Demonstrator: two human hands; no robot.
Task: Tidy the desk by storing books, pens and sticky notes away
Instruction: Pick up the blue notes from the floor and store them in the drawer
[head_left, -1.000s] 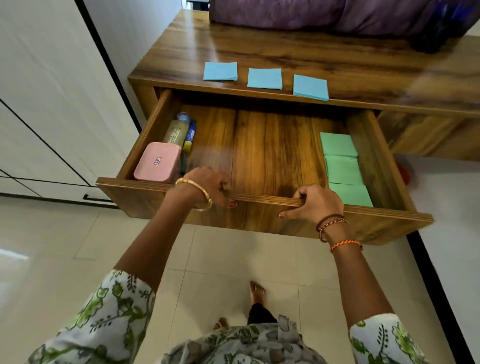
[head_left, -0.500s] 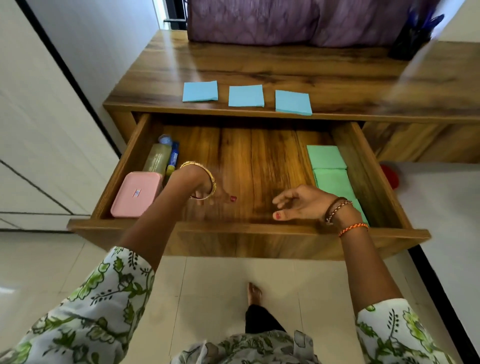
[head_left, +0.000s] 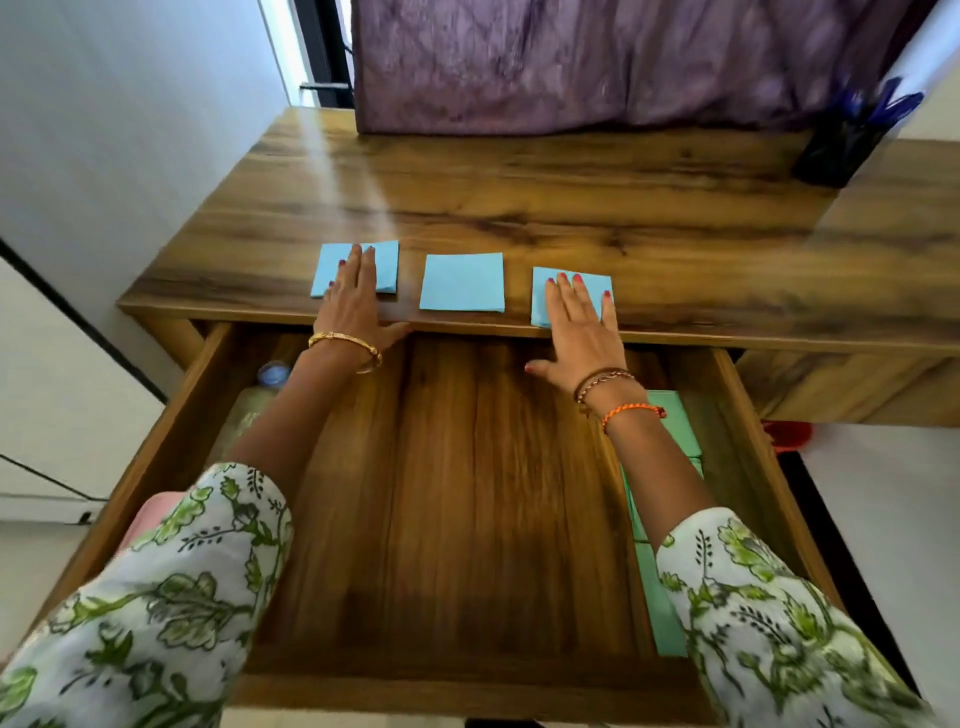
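Bright, even daylight fills the scene. A pale streak of glare runs down the glossy tabletop (head_left: 363, 208) from the far left, where a lit gap shows beside the purple curtain (head_left: 597, 62). The open drawer (head_left: 467, 493) floor is darker, in soft shadow. The wide lens bows straight edges near the frame borders. The sleeves (head_left: 156, 597) and pen holder (head_left: 841, 145) are smeared with blur.

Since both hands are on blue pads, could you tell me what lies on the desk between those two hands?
In the head view, a third blue sticky-note pad lies untouched between the left hand and right hand.
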